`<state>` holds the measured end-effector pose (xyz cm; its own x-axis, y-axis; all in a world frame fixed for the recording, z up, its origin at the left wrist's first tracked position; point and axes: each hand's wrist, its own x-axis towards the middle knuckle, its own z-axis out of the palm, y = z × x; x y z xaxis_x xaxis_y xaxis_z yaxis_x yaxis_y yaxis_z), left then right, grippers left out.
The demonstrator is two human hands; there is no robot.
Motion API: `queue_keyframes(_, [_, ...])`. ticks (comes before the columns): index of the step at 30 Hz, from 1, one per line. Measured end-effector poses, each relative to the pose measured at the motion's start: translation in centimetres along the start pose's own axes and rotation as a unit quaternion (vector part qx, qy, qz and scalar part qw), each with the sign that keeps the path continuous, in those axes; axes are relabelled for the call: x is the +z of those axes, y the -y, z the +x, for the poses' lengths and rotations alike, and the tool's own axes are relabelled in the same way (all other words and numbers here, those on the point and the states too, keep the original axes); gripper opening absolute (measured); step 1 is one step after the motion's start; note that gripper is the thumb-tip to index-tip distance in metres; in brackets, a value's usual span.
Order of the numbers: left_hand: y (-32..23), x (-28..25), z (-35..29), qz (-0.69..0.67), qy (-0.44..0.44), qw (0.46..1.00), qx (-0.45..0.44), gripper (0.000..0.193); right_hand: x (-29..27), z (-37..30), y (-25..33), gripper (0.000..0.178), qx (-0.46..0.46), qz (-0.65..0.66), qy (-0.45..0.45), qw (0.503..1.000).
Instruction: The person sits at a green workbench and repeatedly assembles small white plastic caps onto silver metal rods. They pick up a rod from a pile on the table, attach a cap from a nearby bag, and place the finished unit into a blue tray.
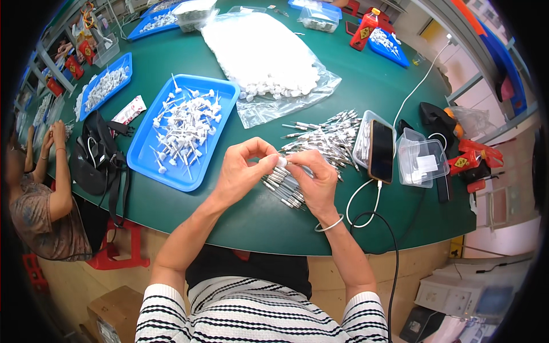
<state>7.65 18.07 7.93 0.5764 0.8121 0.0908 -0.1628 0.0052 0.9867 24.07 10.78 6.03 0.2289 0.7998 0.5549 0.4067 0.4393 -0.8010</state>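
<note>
My left hand (243, 172) pinches a small white plastic cap (281, 162) between thumb and fingers. Meeting it from the other side, my right hand (315, 180) is closed with thumb and forefinger together at the cap; what it grips is hidden by the fingers. Just under both hands lies a row of slim metal-and-white rods (283, 187). Beyond the right hand spreads a loose pile of similar metal rods (329, 137). To the left, a blue tray (193, 182) bears many white-capped pieces with thin stems (184, 128).
A clear bag of white caps (269, 63) lies at the back. On the right, a phone (381, 151) with a white cable leans on a clear box, beside another clear plastic box (422, 160). A black bag (94, 151) lies left, near a co-worker (48, 200).
</note>
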Motion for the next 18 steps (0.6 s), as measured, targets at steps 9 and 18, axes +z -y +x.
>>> queue_keyframes(9, [-0.4, -1.8, 0.4, -0.109, 0.094, 0.981, -0.132, 0.013, 0.4, -0.4, -0.2, 0.019, 0.014, 0.065, 0.015, 0.998])
queue_keyframes(18, [0.8, -0.3, 0.3, -0.281, 0.09, 0.942, -0.161, 0.012, 0.4, -0.7, -0.6, 0.018, 0.098, 0.213, -0.008, 0.972])
